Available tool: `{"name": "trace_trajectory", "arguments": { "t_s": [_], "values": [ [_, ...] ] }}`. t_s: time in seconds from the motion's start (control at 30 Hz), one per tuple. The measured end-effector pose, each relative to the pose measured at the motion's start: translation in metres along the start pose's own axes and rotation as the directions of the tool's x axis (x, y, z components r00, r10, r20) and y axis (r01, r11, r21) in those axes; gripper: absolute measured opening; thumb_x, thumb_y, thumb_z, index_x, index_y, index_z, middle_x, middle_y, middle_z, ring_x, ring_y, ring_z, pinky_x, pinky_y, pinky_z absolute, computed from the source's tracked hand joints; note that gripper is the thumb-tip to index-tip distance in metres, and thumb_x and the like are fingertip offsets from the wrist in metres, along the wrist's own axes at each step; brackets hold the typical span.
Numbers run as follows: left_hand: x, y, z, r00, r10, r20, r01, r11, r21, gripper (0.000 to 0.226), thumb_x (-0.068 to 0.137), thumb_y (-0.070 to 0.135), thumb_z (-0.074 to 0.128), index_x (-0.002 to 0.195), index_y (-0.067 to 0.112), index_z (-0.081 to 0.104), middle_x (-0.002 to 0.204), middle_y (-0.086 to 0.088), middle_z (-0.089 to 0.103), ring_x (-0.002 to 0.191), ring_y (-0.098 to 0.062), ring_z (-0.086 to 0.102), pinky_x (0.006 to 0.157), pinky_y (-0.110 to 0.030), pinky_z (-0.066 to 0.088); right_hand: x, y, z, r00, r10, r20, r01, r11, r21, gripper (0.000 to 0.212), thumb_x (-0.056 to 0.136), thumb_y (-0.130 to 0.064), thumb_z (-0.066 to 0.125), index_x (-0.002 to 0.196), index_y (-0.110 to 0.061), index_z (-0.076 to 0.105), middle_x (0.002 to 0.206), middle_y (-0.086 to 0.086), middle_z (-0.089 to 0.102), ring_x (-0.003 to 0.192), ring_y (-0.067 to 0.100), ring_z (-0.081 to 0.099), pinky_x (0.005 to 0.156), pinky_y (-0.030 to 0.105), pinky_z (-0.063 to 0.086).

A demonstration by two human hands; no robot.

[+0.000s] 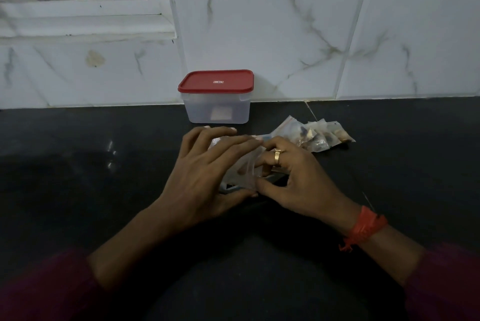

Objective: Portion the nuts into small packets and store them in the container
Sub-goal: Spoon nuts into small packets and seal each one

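A clear plastic container (pixel 218 110) with a red lid (pixel 216 81) on it stands against the tiled wall, straight beyond my hands. My left hand (pixel 205 172) and my right hand (pixel 293 178) meet over a clear plastic packet (pixel 244 167) on the dark counter. Both hands pinch the packet, left fingers spread over its top, right fingers curled at its edge. What the packet holds is hidden by my fingers. Several small filled packets of nuts (pixel 314 135) lie in a loose pile just right of my hands.
The black counter (pixel 78 165) runs wide to the left and right. A white marble-patterned tiled wall (pixel 311 35) closes the back, with a window ledge (pixel 85 19) at upper left. My right wrist wears a red thread band (pixel 363 227).
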State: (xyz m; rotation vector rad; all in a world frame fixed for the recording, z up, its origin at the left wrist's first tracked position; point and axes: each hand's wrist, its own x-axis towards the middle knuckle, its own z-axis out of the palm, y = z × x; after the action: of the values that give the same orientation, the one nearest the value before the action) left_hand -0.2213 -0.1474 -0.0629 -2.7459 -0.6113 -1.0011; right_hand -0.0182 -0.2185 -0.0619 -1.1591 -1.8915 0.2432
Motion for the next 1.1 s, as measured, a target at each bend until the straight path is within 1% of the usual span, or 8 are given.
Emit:
{"name": "trace_trajectory", "arguments": {
  "t_s": [0.17, 0.23, 0.3, 0.4, 0.6, 0.77, 0.9, 1.1],
  "values": [
    [-0.001, -0.004, -0.007, 0.989, -0.105, -0.1, 0.102, 0.994, -0.03, 0.071, 0.08, 0.067, 0.064, 0.137, 0.027, 0.052, 0.133, 0.001, 0.063, 0.119, -0.022, 0.058, 0.098, -0.049, 0.042, 0.003, -0.001, -0.012, 0.996, 0.039, -0.086, -0.043, 0.998, -0.044, 0.019, 0.086, -0.009, 0.07, 0.096, -0.025, 0.073, 0.106, -0.005, 0.061, 0.096, 0.008, 0.062, 0.08, 0.019, 0.05],
    [0.0, -0.007, -0.012, 0.969, -0.2, -0.148, 0.192, 0.979, -0.066, 0.074, 0.076, 0.068, 0.068, 0.133, 0.023, 0.058, 0.129, 0.001, 0.064, 0.113, -0.018, 0.056, 0.093, -0.038, 0.041, 0.005, 0.001, -0.026, 0.989, 0.069, -0.127, -0.103, 0.953, -0.285, 0.011, 0.088, -0.033, 0.065, 0.098, -0.033, 0.066, 0.096, -0.014, 0.059, 0.082, 0.004, 0.058, 0.071, 0.026, 0.051],
    [0.002, -0.009, -0.015, 0.943, -0.287, -0.171, 0.263, 0.953, -0.15, 0.075, 0.074, 0.063, 0.073, 0.132, 0.017, 0.059, 0.124, 0.0, 0.065, 0.101, -0.012, 0.057, 0.085, -0.027, 0.041, 0.006, 0.004, -0.038, 0.985, 0.163, -0.05, -0.161, 0.797, -0.582, 0.035, 0.084, -0.066, 0.048, 0.1, -0.038, 0.06, 0.081, -0.017, 0.056, 0.073, 0.001, 0.053, 0.068, 0.032, 0.052],
    [0.002, -0.01, -0.017, 0.905, -0.387, -0.178, 0.316, 0.89, -0.33, 0.071, 0.073, 0.048, 0.084, 0.127, 0.011, 0.056, 0.118, 0.003, 0.062, 0.087, -0.002, 0.058, 0.07, -0.011, 0.047, 0.008, 0.009, -0.044, 0.943, 0.326, 0.071, -0.197, 0.715, -0.671, 0.056, 0.075, -0.084, 0.038, 0.102, -0.039, 0.058, 0.068, -0.015, 0.056, 0.074, 0.006, 0.057, 0.077, 0.031, 0.048],
    [-0.001, -0.02, -0.013, 0.865, -0.488, -0.116, 0.387, 0.796, -0.466, 0.07, 0.066, 0.045, 0.086, 0.119, 0.016, 0.052, 0.114, 0.012, 0.061, 0.083, -0.008, 0.065, 0.063, -0.02, 0.055, 0.007, 0.015, -0.04, 0.947, 0.31, 0.082, -0.254, 0.881, -0.4, 0.016, 0.081, -0.044, 0.078, 0.092, -0.033, 0.073, 0.062, -0.013, 0.064, 0.064, -0.004, 0.062, 0.058, 0.011, 0.043],
    [-0.001, -0.027, -0.012, 0.895, -0.443, -0.049, 0.377, 0.811, -0.448, 0.074, 0.062, 0.048, 0.087, 0.12, 0.019, 0.052, 0.121, 0.006, 0.063, 0.083, -0.009, 0.067, 0.064, -0.019, 0.056, 0.01, 0.013, -0.042, 0.965, 0.247, -0.09, -0.259, 0.952, -0.167, 0.017, 0.084, -0.023, 0.079, 0.1, -0.027, 0.077, 0.073, -0.014, 0.066, 0.067, -0.001, 0.06, 0.058, 0.009, 0.045],
    [-0.002, -0.03, -0.013, 0.911, -0.412, -0.022, 0.36, 0.82, -0.444, 0.073, 0.062, 0.05, 0.085, 0.12, 0.021, 0.052, 0.122, 0.011, 0.06, 0.086, -0.009, 0.066, 0.066, -0.021, 0.057, 0.01, 0.011, -0.039, 0.968, 0.19, -0.161, -0.199, 0.979, -0.039, 0.018, 0.09, -0.021, 0.073, 0.107, -0.024, 0.076, 0.088, -0.012, 0.071, 0.079, 0.004, 0.067, 0.065, 0.013, 0.053],
    [-0.001, -0.03, -0.013, 0.923, -0.383, -0.045, 0.327, 0.84, -0.433, 0.07, 0.066, 0.052, 0.086, 0.12, 0.021, 0.054, 0.119, 0.013, 0.06, 0.091, -0.007, 0.064, 0.069, -0.019, 0.055, 0.011, 0.011, -0.041, 0.974, -0.115, -0.196, 0.038, 0.933, -0.358, 0.018, 0.099, -0.022, 0.061, 0.11, -0.013, 0.072, 0.091, -0.005, 0.073, 0.079, 0.005, 0.067, 0.07, 0.022, 0.056]
  ]
}}
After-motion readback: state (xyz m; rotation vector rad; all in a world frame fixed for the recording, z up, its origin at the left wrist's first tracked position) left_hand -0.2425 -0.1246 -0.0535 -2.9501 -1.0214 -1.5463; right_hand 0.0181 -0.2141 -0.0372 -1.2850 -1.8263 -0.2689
